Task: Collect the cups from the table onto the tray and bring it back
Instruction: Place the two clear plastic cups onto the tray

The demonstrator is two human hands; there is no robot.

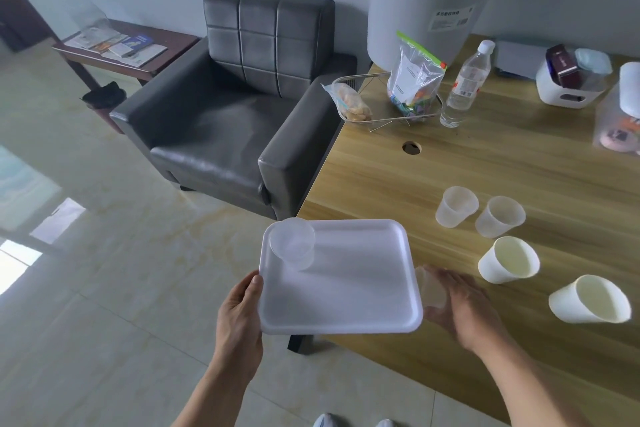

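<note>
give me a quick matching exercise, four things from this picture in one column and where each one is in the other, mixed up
Things:
1. clear cup
2. tray
3. water bottle
4. snack bags

Places:
A. in the wire basket
B. standing on the table beside the wire basket
C. on the far left corner of the tray
D. held at its left edge by the left hand

Pairs: 1-C, 2-D, 3-B, 4-A
</note>
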